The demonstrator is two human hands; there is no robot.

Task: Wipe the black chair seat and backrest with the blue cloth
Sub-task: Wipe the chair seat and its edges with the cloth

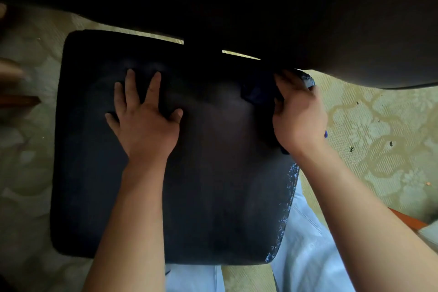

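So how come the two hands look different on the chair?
The left hand lies flat on the black chair seat with fingers spread and nothing in it; the right hand is curled in a grip around the blue cloth. The left hand sits near the seat's middle; the right hand is at its right rear corner, under the backrest. Both are bare and rest on the seat.

The seat [213, 185] under the left hand [144, 121] is black, its edge flaked white below the right hand [298, 114], which grips a dark blue cloth [254, 93]. The carpet [379, 130] is pale green, leaf-patterned. Trousers [308, 256] are light blue.
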